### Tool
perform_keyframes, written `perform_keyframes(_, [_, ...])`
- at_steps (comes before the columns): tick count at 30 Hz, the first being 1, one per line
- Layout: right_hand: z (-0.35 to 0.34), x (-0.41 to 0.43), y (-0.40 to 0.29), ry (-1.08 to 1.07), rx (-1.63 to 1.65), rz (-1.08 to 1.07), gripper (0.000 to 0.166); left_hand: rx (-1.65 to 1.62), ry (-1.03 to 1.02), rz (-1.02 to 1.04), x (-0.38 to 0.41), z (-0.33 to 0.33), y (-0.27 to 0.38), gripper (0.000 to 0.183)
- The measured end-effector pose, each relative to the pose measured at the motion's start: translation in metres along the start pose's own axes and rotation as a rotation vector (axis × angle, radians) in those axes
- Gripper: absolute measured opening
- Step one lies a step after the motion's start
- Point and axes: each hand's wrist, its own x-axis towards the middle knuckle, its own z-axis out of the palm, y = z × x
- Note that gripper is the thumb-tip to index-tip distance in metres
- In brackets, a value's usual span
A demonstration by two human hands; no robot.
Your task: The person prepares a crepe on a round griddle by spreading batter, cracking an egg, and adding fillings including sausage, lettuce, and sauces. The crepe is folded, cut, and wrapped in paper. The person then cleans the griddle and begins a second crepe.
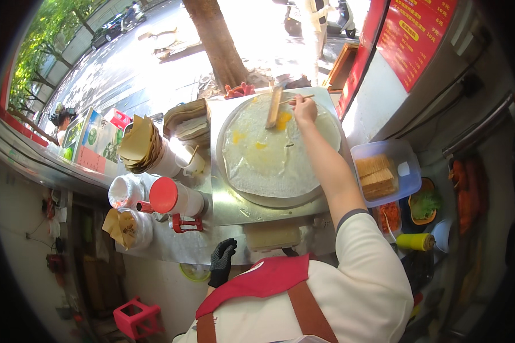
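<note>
My right hand (304, 109) grips the thin stick handle of a wooden crepe spreader (274, 107). The spreader's flat blade stands on a large round crepe (257, 171), near its far side. Patches of yellow egg (284, 121) show on the pale batter, the largest beside the blade. Under the crepe is a round griddle (279, 200), its rim showing at the near side. My left hand (223, 256), in a black knit glove, hangs at the counter's front edge, loosely extended with nothing visible in it.
Left of the griddle stand a red-lidded container (163, 195), stacked paper bags (137, 145) and a white cup (192, 164). To the right, a plastic tub (407, 184) holds flat crackers, with a yellow-green bottle (412, 242) nearer. A red stool (137, 317) is on the floor.
</note>
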Motion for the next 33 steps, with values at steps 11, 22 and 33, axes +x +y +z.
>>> perform_keyframes(11, [-0.078,-0.062,-0.005,0.127,0.215,-0.108,0.025,0.026,-0.019,0.020,0.006,-0.022,-0.015,0.026])
perform_keyframes(22, [-0.110,-0.103,0.007,0.189,-0.214,-0.459,0.023,0.004,-0.092,0.055,0.006,-0.032,-0.006,0.025])
perform_keyframes(33, [-0.118,-0.088,-0.019,-0.048,-0.212,-0.428,0.021,0.116,-0.095,0.208,0.008,-0.045,-0.010,0.019])
